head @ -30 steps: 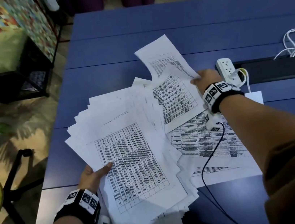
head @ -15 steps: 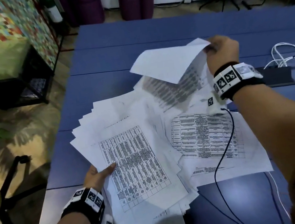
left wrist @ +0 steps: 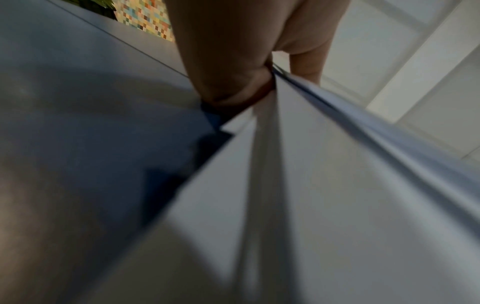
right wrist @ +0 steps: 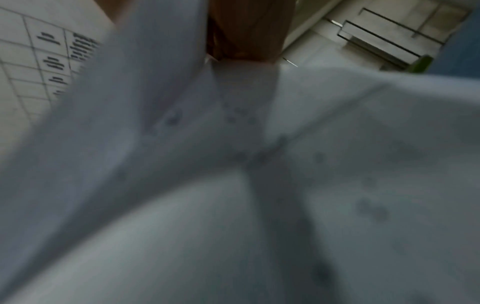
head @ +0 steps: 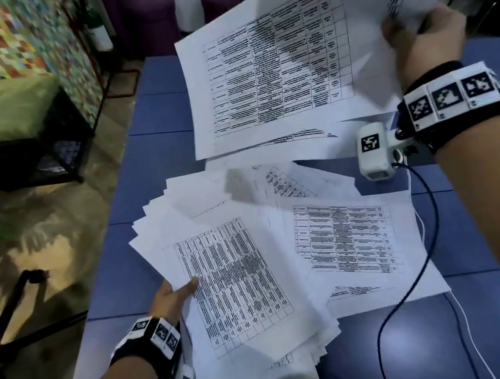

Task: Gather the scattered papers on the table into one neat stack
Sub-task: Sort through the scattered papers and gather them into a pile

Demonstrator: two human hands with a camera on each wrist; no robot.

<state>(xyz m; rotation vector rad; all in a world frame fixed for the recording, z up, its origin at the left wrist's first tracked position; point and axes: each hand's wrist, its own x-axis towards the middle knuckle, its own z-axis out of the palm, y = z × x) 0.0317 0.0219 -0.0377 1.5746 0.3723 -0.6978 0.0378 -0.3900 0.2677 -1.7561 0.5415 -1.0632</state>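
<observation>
Overhead, the right hand (head: 423,36) pinches a few lifted sheets (head: 273,67) by one edge, fingers curled on the paper; the sheets hang and flare away from that grip, printed tables facing the camera, well clear of the tabletop (head: 149,123). The right wrist view shows only blurred paper bowing out below the grip. The left hand (head: 173,296) clamps the fanned bundle (head: 233,288) at its near corner, thumb on top, fingers underneath; the left wrist view shows the layered edges splaying out from that pinch. Beyond the left grip, a loose sheet (head: 345,240) and others lie flat on the tabletop, overlapping, partly tucked under the bundle. A dark cable (head: 424,248) from the right wrist drapes across those loose sheets. Judged risks: the lifted sheets are held at one edge only, so a fast swing toward the bundle could let one slip out or crease. The bundle is fanned, not squared; adding paper on top may shove lower leaves out of the left pinch. The cable could drag a flat sheet.
</observation>
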